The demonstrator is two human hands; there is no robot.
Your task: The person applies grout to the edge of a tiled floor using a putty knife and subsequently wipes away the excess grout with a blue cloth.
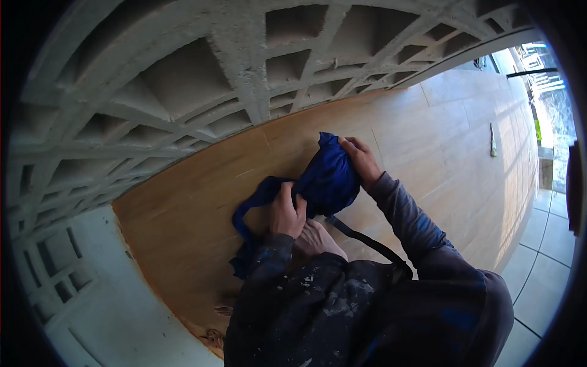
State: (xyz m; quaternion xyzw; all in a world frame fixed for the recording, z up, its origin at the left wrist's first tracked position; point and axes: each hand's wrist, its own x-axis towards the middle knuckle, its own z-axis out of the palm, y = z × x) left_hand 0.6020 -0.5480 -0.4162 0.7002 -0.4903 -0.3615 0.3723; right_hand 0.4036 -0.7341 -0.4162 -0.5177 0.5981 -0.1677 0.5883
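Observation:
A bunched dark blue cloth (330,177) hangs between my two hands above the wooden floor. My right hand (362,160) pinches its upper right edge, with the thumb and fingers closed on the fabric. At its lower left side, my left hand (287,211) grips the cloth with curled fingers. From there a long, narrow strip of the same blue fabric (247,214) loops out to the left and trails down beside my left sleeve. Just below my left hand shows a bare foot (319,238). A dark strap (373,244) runs from below the cloth toward my lap.
A pale wall of openwork blocks (251,73) rises along the far and left sides. Tan wood-look floor (409,140) spreads to the right, where a small slender object (493,140) lies. White tiles (541,257) border it at far right, by a bright opening.

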